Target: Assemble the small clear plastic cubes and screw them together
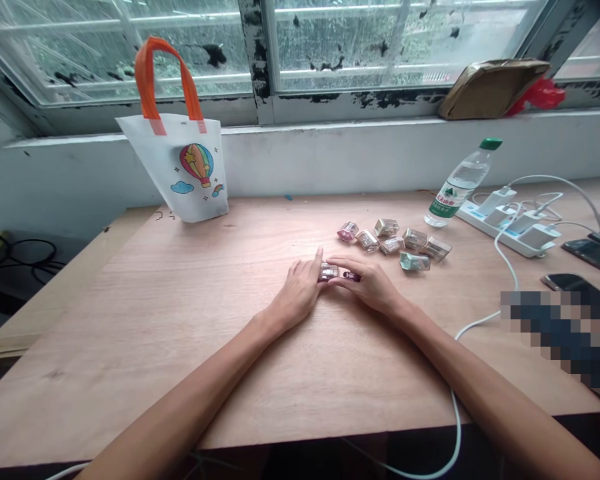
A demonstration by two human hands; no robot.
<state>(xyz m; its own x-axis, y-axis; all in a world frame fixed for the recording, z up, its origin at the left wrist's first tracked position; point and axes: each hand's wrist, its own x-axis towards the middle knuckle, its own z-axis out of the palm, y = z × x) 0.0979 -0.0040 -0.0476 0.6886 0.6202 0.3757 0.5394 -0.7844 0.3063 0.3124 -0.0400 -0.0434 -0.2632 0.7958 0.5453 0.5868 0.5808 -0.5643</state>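
Observation:
My left hand point(300, 290) rests on the table with its fingers closed around one end of a small clear box point(329, 271). From the other side, my right hand point(373, 283) has thumb and forefinger at the near and far edges of that box. Between those fingers shows a small dark, shiny piece point(351, 276); whether it is joined to the box I cannot tell. Just beyond my right hand lie several similar small faceted boxes, among them a pink one point(348, 231), a clear brownish one point(387, 227) and a pale green one point(415, 261).
A white tote bag point(200, 193) with orange handles stands at the back left. At the right are a water bottle point(457, 187), a power strip point(505, 230) with white chargers, and phones point(573, 287). A white cable point(480, 323) runs past my right forearm.

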